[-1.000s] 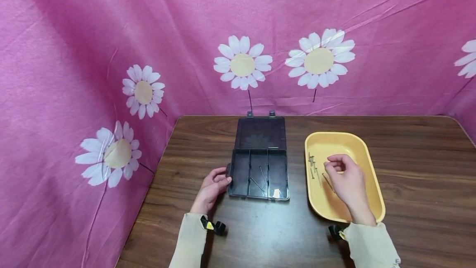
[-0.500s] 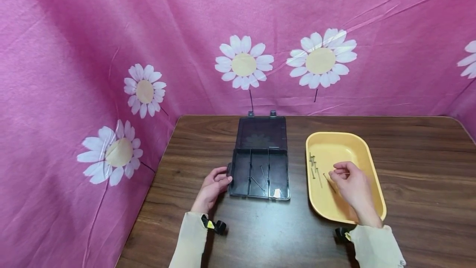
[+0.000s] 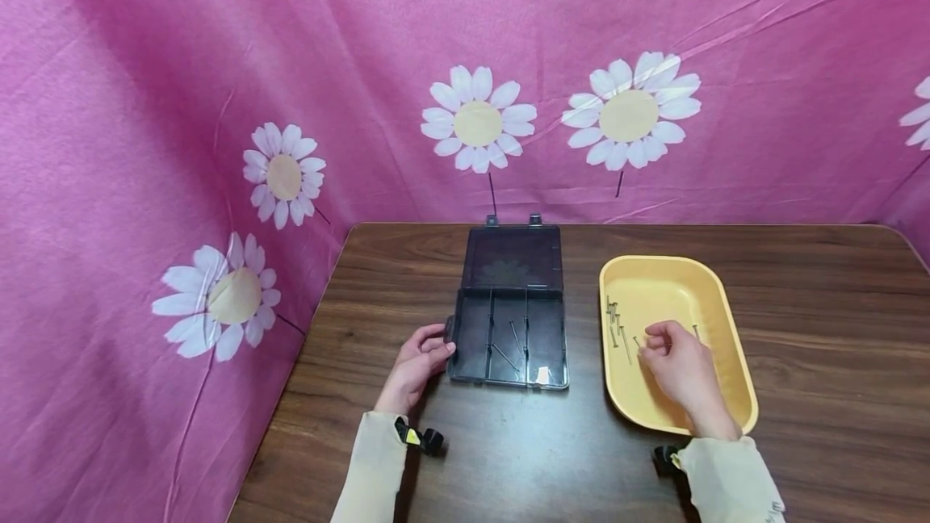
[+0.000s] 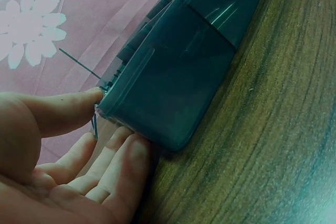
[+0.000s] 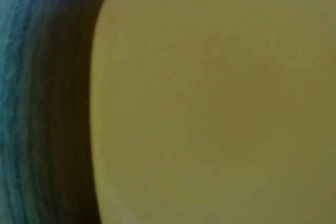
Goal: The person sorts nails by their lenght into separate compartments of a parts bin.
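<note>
A dark translucent organizer box (image 3: 472,321) lies with its lid folded back on the table. Two nails (image 3: 516,335) are in its middle compartment. My left hand (image 3: 414,366) holds the box's left side; in the left wrist view the thumb is at the upper edge and the fingers lie lower, against the side. To the right, a yellow tray (image 3: 668,269) contains several nails (image 3: 623,339) along its left part. Over the tray, my right hand (image 3: 686,366) has curled fingers, the tips beside a nail head (image 3: 637,341). Whether they pinch that nail is hidden.
Another nail (image 3: 696,332) shows just behind the right hand. The lid (image 3: 512,257) reaches toward the wooden table's (image 3: 392,265) back edge. A pink flowered cloth (image 3: 363,103) hangs behind. The right wrist view shows only the tray's blurred wall (image 5: 210,103) and table.
My right hand moved slightly right inside the tray, then back left and toward the nail near its fingertips. A nail behind it has come into sight. My left hand stays on the box.
</note>
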The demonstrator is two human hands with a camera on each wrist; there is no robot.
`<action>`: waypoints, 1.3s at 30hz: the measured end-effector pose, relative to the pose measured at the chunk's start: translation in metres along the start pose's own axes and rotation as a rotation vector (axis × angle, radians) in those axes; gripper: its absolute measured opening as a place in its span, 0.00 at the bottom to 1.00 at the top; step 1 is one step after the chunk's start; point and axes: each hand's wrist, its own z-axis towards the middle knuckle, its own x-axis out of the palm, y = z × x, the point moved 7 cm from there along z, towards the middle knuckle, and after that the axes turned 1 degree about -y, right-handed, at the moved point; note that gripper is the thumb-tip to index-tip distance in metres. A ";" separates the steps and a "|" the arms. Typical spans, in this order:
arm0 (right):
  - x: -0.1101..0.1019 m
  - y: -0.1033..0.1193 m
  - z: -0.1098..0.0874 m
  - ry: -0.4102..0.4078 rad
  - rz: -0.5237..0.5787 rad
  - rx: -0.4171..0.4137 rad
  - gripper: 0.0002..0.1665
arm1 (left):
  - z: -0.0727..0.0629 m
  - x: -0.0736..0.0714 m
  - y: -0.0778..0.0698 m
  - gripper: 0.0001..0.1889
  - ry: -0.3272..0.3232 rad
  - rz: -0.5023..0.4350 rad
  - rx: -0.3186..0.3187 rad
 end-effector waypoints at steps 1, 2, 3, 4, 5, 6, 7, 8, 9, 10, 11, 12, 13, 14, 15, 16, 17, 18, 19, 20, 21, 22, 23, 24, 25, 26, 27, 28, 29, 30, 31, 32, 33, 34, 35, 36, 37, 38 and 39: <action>0.000 0.001 0.000 -0.003 -0.007 -0.013 0.14 | 0.000 0.000 -0.001 0.26 0.000 -0.001 0.003; 0.000 0.001 0.000 -0.005 -0.015 -0.028 0.14 | 0.000 0.001 -0.001 0.27 0.003 -0.001 0.008; 0.000 0.002 0.000 -0.010 -0.028 -0.043 0.14 | -0.001 0.001 -0.001 0.27 0.004 -0.003 0.010; 0.001 0.003 0.000 -0.014 -0.039 -0.059 0.14 | -0.001 0.001 -0.002 0.27 0.005 -0.007 0.009; 0.001 0.004 0.000 -0.018 -0.051 -0.074 0.13 | -0.001 0.001 -0.002 0.27 0.007 -0.008 0.012; 0.001 0.004 0.000 -0.019 -0.057 -0.086 0.13 | -0.001 0.002 -0.002 0.27 0.010 -0.008 0.014; 0.002 0.005 0.000 -0.015 -0.064 -0.095 0.13 | -0.001 0.002 -0.002 0.27 0.012 -0.009 0.015; 0.003 0.005 0.000 -0.013 -0.073 -0.104 0.13 | -0.001 0.002 -0.002 0.27 0.014 -0.012 0.015; 0.004 0.006 0.000 -0.012 -0.085 -0.115 0.13 | -0.002 0.002 -0.003 0.27 0.012 -0.014 0.012; 0.005 0.006 0.000 -0.010 -0.096 -0.124 0.13 | -0.001 0.002 -0.003 0.27 0.013 -0.014 0.014; 0.006 0.007 0.000 -0.011 -0.108 -0.133 0.12 | -0.001 0.002 -0.003 0.27 0.014 -0.015 0.015; 0.006 0.008 0.000 -0.015 -0.119 -0.145 0.12 | -0.001 0.002 -0.003 0.27 0.013 -0.017 0.015; 0.006 0.008 -0.001 -0.022 -0.131 -0.155 0.11 | -0.001 0.001 -0.002 0.27 0.013 -0.019 0.013; 0.006 0.009 -0.001 -0.032 -0.141 -0.165 0.11 | 0.000 0.001 -0.002 0.27 0.013 -0.020 0.011; 0.006 0.010 -0.001 -0.039 -0.149 -0.171 0.11 | 0.000 0.001 -0.002 0.27 0.013 -0.019 0.011; 0.006 0.010 -0.001 -0.045 -0.154 -0.174 0.11 | 0.000 0.000 -0.001 0.27 0.014 -0.016 0.011; 0.005 0.011 -0.002 -0.046 -0.157 -0.175 0.10 | 0.001 0.000 -0.001 0.27 0.015 -0.014 0.009; 0.005 0.011 -0.001 -0.043 -0.162 -0.172 0.10 | 0.001 0.000 0.000 0.27 0.015 -0.013 0.006; 0.005 0.011 -0.001 -0.034 -0.164 -0.164 0.10 | 0.001 0.000 0.000 0.27 0.015 -0.011 0.004; 0.006 0.010 -0.001 -0.021 -0.168 -0.156 0.09 | 0.002 0.000 0.000 0.27 0.014 -0.010 0.001; 0.006 0.010 0.000 -0.004 -0.173 -0.146 0.09 | 0.001 0.000 0.000 0.27 0.014 -0.005 0.001; 0.006 0.010 0.000 0.015 -0.179 -0.136 0.09 | 0.001 0.000 0.000 0.27 0.013 -0.004 -0.001; 0.007 0.009 0.000 0.035 -0.184 -0.126 0.09 | 0.002 0.000 0.000 0.27 0.011 -0.003 -0.003; 0.007 0.009 0.000 0.057 -0.189 -0.115 0.10 | 0.001 -0.001 0.000 0.26 0.009 -0.002 -0.005; 0.008 0.009 0.000 0.082 -0.192 -0.103 0.10 | 0.001 -0.001 0.000 0.26 0.009 -0.001 -0.004; 0.008 0.008 -0.001 0.104 -0.196 -0.091 0.11 | 0.001 -0.001 0.000 0.26 0.008 0.000 -0.003; 0.009 0.008 -0.001 0.128 -0.199 -0.078 0.12 | 0.001 -0.001 0.000 0.26 0.009 0.001 -0.001; 0.009 0.008 -0.002 0.150 -0.203 -0.066 0.13 | 0.001 -0.001 0.000 0.26 0.009 0.000 0.000; 0.010 0.007 -0.002 0.172 -0.206 -0.053 0.14 | 0.001 -0.001 0.001 0.26 0.009 -0.003 0.003; 0.011 0.006 -0.003 0.192 -0.210 -0.038 0.15 | 0.001 -0.001 0.001 0.27 0.010 -0.006 0.004; 0.012 0.006 -0.003 0.207 -0.213 -0.025 0.15 | 0.001 -0.001 0.001 0.27 0.010 -0.011 0.004; 0.012 0.005 -0.004 0.219 -0.215 -0.012 0.15 | 0.001 -0.001 0.001 0.27 0.015 -0.011 0.009; 0.013 0.004 -0.004 0.226 -0.219 -0.005 0.15 | 0.000 0.000 0.001 0.27 0.018 -0.011 0.012; 0.013 0.004 -0.004 0.230 -0.221 0.003 0.15 | 0.000 0.000 0.001 0.27 0.017 -0.014 0.011; 0.014 0.003 -0.005 0.230 -0.222 0.007 0.15 | 0.000 0.000 0.001 0.27 0.017 -0.016 0.010; 0.014 0.002 -0.005 0.229 -0.223 0.010 0.15 | 0.000 0.000 0.001 0.27 0.017 -0.015 0.010; 0.014 0.002 -0.005 0.227 -0.223 0.010 0.15 | 0.000 0.000 0.001 0.27 0.017 -0.013 0.009; 0.015 0.002 -0.005 0.225 -0.224 0.010 0.14 | 0.001 0.000 0.002 0.27 0.017 -0.010 0.009; 0.015 0.002 -0.005 0.221 -0.226 0.007 0.14 | 0.001 0.000 0.002 0.27 0.012 -0.010 0.004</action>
